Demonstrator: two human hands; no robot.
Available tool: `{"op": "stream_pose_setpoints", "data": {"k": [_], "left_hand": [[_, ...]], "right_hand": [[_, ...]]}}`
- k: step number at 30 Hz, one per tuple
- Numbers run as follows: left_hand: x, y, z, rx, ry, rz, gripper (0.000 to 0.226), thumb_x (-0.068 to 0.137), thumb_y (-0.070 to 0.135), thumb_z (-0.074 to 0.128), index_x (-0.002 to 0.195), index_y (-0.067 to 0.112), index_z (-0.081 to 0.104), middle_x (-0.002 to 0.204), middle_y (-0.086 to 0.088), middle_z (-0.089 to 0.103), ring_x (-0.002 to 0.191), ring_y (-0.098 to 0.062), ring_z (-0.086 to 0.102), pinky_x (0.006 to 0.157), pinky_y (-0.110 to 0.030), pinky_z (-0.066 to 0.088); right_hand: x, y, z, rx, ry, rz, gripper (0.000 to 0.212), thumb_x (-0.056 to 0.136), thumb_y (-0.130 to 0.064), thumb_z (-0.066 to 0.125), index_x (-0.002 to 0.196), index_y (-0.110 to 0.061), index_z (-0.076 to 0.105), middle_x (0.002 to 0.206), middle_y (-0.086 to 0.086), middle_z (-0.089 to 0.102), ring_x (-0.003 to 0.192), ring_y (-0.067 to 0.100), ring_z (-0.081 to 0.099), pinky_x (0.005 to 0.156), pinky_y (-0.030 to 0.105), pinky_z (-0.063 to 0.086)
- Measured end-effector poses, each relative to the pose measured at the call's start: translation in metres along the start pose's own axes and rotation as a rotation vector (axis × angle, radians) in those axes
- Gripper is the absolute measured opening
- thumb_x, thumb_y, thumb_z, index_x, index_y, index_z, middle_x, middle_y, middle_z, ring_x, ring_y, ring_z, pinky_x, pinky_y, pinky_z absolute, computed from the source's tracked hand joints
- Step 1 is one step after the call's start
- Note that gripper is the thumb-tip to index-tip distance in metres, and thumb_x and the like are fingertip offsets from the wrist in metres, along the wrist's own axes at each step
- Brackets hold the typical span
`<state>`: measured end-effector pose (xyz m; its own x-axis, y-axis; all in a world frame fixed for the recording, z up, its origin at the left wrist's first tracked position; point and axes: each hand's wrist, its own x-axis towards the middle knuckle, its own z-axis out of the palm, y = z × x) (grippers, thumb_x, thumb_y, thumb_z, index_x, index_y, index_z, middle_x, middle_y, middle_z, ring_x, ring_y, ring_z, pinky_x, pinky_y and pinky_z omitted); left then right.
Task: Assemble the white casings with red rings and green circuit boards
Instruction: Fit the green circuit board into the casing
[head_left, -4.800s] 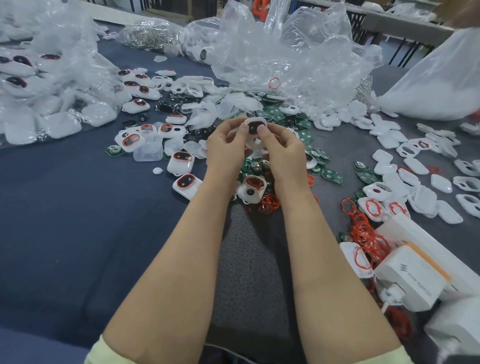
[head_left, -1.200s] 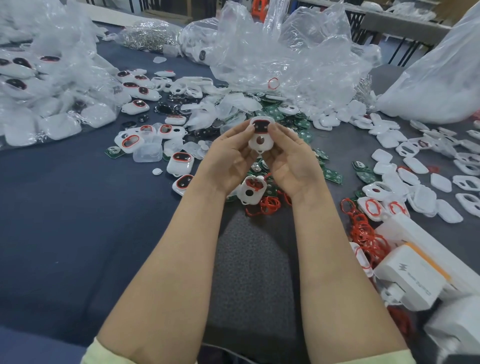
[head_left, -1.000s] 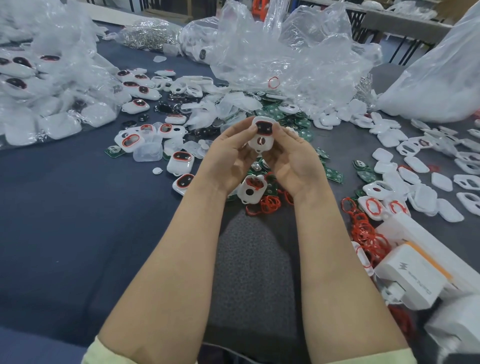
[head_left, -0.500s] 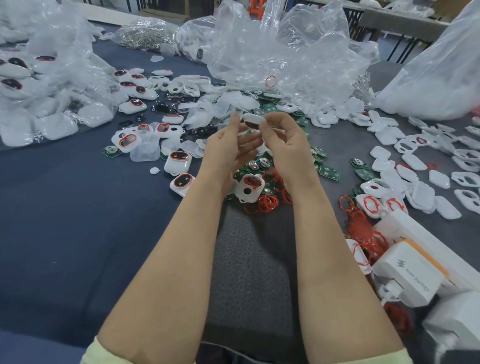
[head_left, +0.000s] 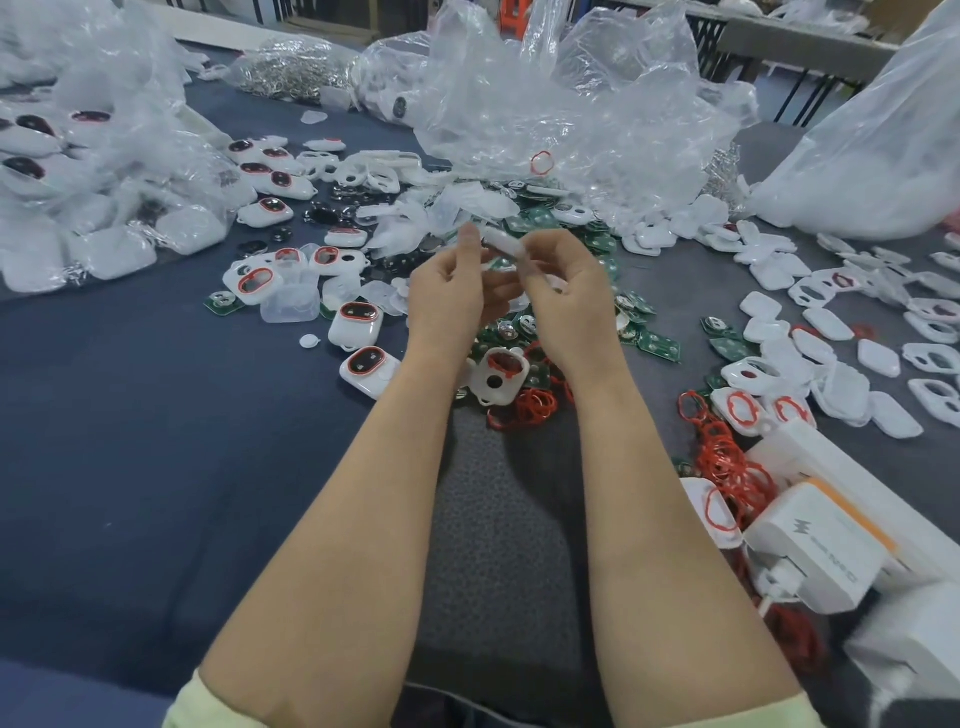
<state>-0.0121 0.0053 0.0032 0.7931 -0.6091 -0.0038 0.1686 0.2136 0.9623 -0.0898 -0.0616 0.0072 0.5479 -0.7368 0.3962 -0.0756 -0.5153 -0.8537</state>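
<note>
Blue cloth (head_left: 130, 441) carries scattered boards (head_left: 657, 343), rings (head_left: 530, 408) and bags (head_left: 571, 114). Above the middle pile, left hand (head_left: 452, 296) and right hand (head_left: 566, 296) pinch one casing (head_left: 501, 241) edge-on with curled fingers.

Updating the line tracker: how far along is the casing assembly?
Done: a cluster of closed white plastic casings with red-ringed windows lies on the left. In hand: the left hand and right hand grip one white casing, blurred, edge-on. Left: many loose green circuit boards, a heap of red rubber rings and open white casing shells on the right.
</note>
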Motion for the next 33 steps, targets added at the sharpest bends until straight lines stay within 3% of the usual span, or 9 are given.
{"op": "stream_pose_setpoints", "data": {"k": [5, 8, 11, 14, 17, 19, 23, 26, 33], "left_hand": [[-0.001, -0.002, 0.003, 0.126, -0.104, 0.078, 0.026, 0.099, 0.029, 0.051, 0.091, 0.011, 0.069, 0.099, -0.013, 0.072, 0.099, -0.024, 0.068, 0.093, -0.043, 0.054], [0.000, -0.003, 0.004, 0.132, -0.109, 0.070, 0.020, 0.098, 0.024, 0.053, 0.092, 0.012, 0.066, 0.090, -0.008, 0.069, 0.086, -0.019, 0.066, 0.083, -0.037, 0.055], [0.002, -0.005, 0.003, 0.083, -0.044, 0.048, 0.016, 0.100, 0.013, 0.047, 0.099, 0.003, 0.060, 0.089, -0.011, 0.066, 0.082, -0.019, 0.065, 0.078, -0.032, 0.057], [0.005, -0.005, 0.000, 0.107, 0.071, 0.032, 0.007, 0.099, 0.010, 0.049, 0.100, 0.006, 0.055, 0.086, -0.003, 0.065, 0.073, -0.012, 0.067, 0.070, -0.024, 0.057], [0.007, -0.006, -0.003, 0.186, 0.137, 0.070, 0.007, 0.097, 0.011, 0.051, 0.101, 0.007, 0.055, 0.095, -0.009, 0.068, 0.082, -0.019, 0.069, 0.078, -0.034, 0.058], [0.008, -0.005, -0.003, 0.225, 0.141, 0.080, 0.014, 0.097, 0.012, 0.051, 0.106, 0.004, 0.058, 0.104, -0.015, 0.068, 0.096, -0.028, 0.067, 0.089, -0.045, 0.054], [0.006, -0.005, -0.003, 0.257, 0.121, 0.107, 0.016, 0.097, 0.010, 0.050, 0.108, 0.008, 0.061, 0.099, -0.009, 0.068, 0.098, -0.026, 0.066, 0.092, -0.046, 0.052], [0.007, -0.005, -0.002, 0.262, 0.129, 0.114, 0.017, 0.096, 0.009, 0.050, 0.108, 0.005, 0.063, 0.096, -0.009, 0.068, 0.095, -0.024, 0.066, 0.091, -0.044, 0.053], [0.008, -0.005, -0.002, 0.266, 0.140, 0.081, 0.018, 0.095, 0.010, 0.050, 0.105, 0.003, 0.064, 0.100, -0.013, 0.069, 0.095, -0.028, 0.066, 0.089, -0.046, 0.054]], "right_hand": [[-0.003, -0.001, 0.004, -0.183, 0.043, -0.097, 0.013, 0.091, -0.016, 0.062, 0.102, -0.014, 0.069, 0.095, 0.005, 0.067, 0.083, 0.012, 0.062, 0.072, 0.018, 0.048], [-0.004, -0.004, 0.005, -0.203, 0.035, -0.094, 0.020, 0.090, -0.012, 0.060, 0.107, -0.013, 0.071, 0.093, 0.006, 0.068, 0.084, 0.015, 0.062, 0.074, 0.016, 0.047], [-0.003, -0.009, 0.003, -0.062, 0.005, 0.019, 0.020, 0.090, -0.006, 0.056, 0.102, -0.013, 0.070, 0.095, 0.003, 0.072, 0.087, 0.014, 0.067, 0.082, 0.029, 0.054], [0.000, -0.012, -0.008, 0.094, 0.069, 0.153, 0.016, 0.089, -0.003, 0.056, 0.092, -0.017, 0.064, 0.086, 0.001, 0.068, 0.070, 0.009, 0.065, 0.069, 0.024, 0.054], [0.002, -0.010, -0.021, -0.252, -0.067, 0.197, 0.015, 0.085, -0.008, 0.062, 0.084, -0.022, 0.066, 0.074, -0.010, 0.061, 0.065, 0.001, 0.057, 0.059, 0.011, 0.044], [0.001, -0.011, -0.025, -0.465, -0.244, 0.243, 0.016, 0.083, -0.009, 0.064, 0.083, -0.023, 0.070, 0.069, -0.014, 0.055, 0.068, 0.004, 0.054, 0.063, 0.017, 0.041], [-0.001, -0.014, -0.021, -0.631, -0.461, 0.302, 0.015, 0.086, -0.011, 0.066, 0.084, -0.026, 0.064, 0.083, -0.001, 0.057, 0.081, 0.018, 0.055, 0.070, 0.024, 0.039], [-0.002, -0.014, -0.017, -0.701, -0.503, 0.292, 0.008, 0.087, -0.019, 0.068, 0.093, -0.021, 0.065, 0.088, 0.000, 0.056, 0.086, 0.019, 0.055, 0.071, 0.026, 0.039], [-0.004, -0.009, -0.011, -0.724, -0.420, 0.280, 0.027, 0.086, -0.023, 0.069, 0.106, -0.005, 0.064, 0.109, 0.013, 0.065, 0.102, 0.028, 0.060, 0.084, 0.034, 0.051]]}}
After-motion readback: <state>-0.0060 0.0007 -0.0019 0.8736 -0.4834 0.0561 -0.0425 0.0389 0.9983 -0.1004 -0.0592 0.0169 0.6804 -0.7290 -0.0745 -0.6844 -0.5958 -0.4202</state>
